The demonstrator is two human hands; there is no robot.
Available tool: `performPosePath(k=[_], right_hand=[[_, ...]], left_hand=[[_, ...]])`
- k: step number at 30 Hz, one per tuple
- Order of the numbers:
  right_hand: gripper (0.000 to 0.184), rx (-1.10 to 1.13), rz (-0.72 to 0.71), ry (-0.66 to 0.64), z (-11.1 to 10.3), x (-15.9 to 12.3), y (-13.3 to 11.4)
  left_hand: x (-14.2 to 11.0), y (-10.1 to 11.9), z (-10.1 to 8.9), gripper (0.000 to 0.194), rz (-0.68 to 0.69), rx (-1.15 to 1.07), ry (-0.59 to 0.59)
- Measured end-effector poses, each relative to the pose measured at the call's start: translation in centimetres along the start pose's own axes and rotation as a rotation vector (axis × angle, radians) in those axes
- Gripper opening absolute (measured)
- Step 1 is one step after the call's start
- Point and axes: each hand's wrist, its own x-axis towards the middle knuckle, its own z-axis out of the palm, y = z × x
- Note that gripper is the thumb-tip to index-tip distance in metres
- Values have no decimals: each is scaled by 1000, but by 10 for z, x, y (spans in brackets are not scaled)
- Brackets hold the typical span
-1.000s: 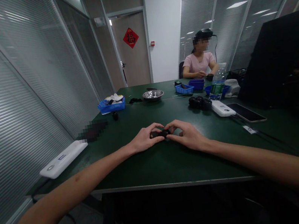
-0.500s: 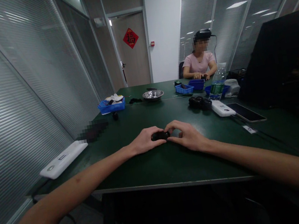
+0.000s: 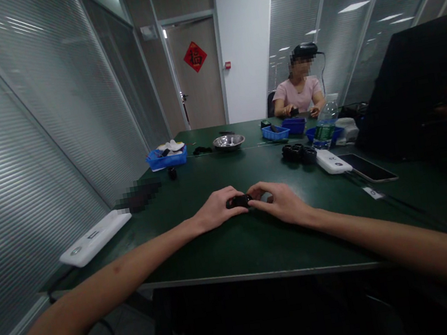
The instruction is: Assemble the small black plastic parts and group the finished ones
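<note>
A small, glossy black rounded object (image 3: 241,201) is held low over the green table (image 3: 221,253), between my two hands; its exact kind is too dark to make out. My left hand (image 3: 218,208) grips its left side, thumb in front and fingers behind. On the right end, the thumb and fingertips of my right hand (image 3: 277,201) pinch it, the other fingers curled. Parts of the object are hidden behind my fingers.
Farther back are a metal bowl (image 3: 228,142), a blue basket (image 3: 167,157) and a small black piece (image 3: 172,173). To the right lie black round parts (image 3: 298,154), a bottle (image 3: 325,126), a white power bank (image 3: 333,161) and a tablet (image 3: 367,167). A person (image 3: 299,92) sits across.
My fingers have shifted slightly around the black object, which stays in about the same place. Across the table, the other person's hands have moved.
</note>
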Motion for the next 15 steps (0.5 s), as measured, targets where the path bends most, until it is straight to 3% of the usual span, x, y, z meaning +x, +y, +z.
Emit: performPosePath(k=[6, 11, 15], right_hand=[[28, 11, -75, -2, 1, -1, -2], [29, -14, 24, -21, 1, -1, -3], [28, -18, -2, -52, 0, 0, -2]], left_hand=[[0, 0, -1, 36, -26, -5, -12], [0, -1, 0, 35, -25, 5, -7], [0, -2, 0, 37, -31, -6, -24]])
